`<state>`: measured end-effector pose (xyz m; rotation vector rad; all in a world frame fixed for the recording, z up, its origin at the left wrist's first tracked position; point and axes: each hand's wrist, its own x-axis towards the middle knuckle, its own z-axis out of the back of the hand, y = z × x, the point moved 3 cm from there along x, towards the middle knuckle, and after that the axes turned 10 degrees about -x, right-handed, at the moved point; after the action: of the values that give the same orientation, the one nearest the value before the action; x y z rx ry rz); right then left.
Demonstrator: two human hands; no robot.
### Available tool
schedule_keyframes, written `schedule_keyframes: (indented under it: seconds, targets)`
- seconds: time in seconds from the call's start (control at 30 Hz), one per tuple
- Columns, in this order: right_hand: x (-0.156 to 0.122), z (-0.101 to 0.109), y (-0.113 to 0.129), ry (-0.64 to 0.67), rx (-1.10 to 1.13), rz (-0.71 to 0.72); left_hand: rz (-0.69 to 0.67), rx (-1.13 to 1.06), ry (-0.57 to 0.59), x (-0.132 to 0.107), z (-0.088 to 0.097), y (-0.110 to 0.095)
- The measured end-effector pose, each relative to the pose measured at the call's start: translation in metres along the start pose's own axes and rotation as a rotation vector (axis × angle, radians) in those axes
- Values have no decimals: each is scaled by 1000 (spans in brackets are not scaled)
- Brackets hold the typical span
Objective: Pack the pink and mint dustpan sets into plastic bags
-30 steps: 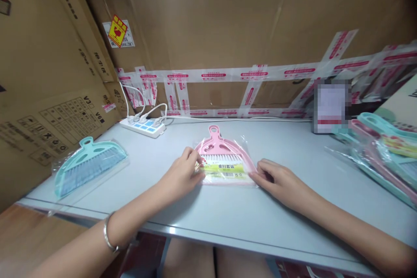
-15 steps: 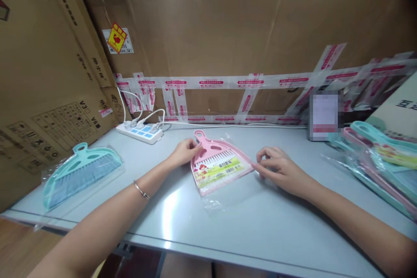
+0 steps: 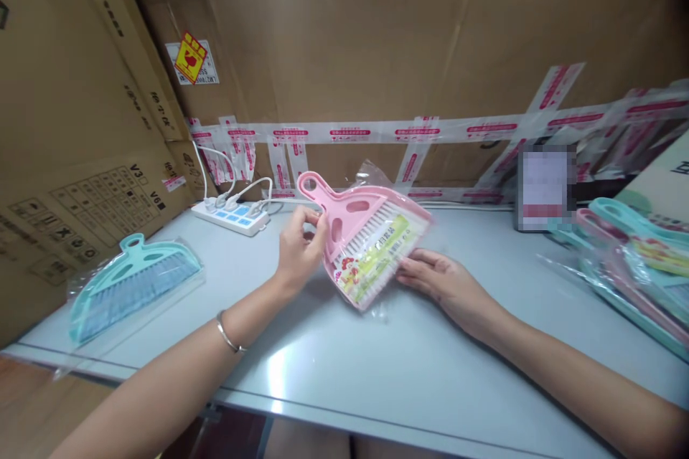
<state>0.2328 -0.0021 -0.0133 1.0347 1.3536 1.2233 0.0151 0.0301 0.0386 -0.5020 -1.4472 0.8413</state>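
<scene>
A pink dustpan-and-brush set (image 3: 371, 240) in a clear plastic bag is lifted off the grey table (image 3: 377, 366) and tilted, handle up and to the left. My left hand (image 3: 298, 247) pinches it near the handle, fingers closed on the bag's left edge. My right hand (image 3: 436, 276) lies under its lower right side, fingers stretched out and touching the bag from below. A bracelet sits on my left wrist.
A teal bagged dustpan set (image 3: 132, 283) lies at the table's left. A stack of bagged teal and pink sets (image 3: 635, 258) fills the right edge. A white power strip (image 3: 231, 215) with cables sits at the back. Taped cardboard walls (image 3: 377, 50) enclose the table.
The pink set has been raised off the table and tilted up. My left hand now grips it by the handle side, and my right hand has slid beneath it.
</scene>
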Motion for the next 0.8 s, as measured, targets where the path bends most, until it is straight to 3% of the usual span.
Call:
schedule_keyframes:
  seconds: [0.27, 0.43, 0.63, 0.73, 0.8]
  targets:
    - [1, -4, -3, 61, 218, -70, 244, 7, 5, -7, -10, 25]
    - [4, 2, -3, -70, 314, -109, 246, -88, 90, -5, -9, 20]
    - [1, 1, -2, -75, 290, -134, 217, -131, -29, 5, -2, 18]
    - [1, 6, -3, -116, 254, -139, 125, -32, -127, 34, 25, 33]
    - [3, 14, -6, -161, 259, -137, 49, 121, -295, 59, 68, 42]
